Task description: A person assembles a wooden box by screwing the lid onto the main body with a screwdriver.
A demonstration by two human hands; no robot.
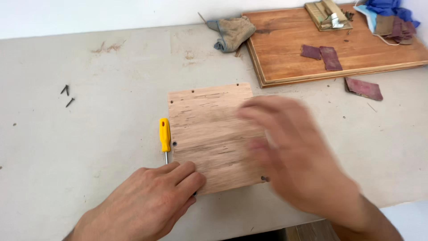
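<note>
A pale table (pixel 89 147) fills the frame, with a brown wooden panel (pixel 312 49) at upper right. A square plywood board (pixel 209 134) lies at centre. The right hand (pixel 298 156), blurred, seems spread flat over the board's right side. The left hand (pixel 147 203) presses its lower left corner, fingers together. A yellow-handled screwdriver (pixel 165 136) lies just beside the board's left edge.

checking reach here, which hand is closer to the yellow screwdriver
Left. The left hand rests at the near left corner of the wooden panel, its fingers right by the yellow screwdriver shaft. The right hand, blurred, is over the panel's right side, farther away.
</note>
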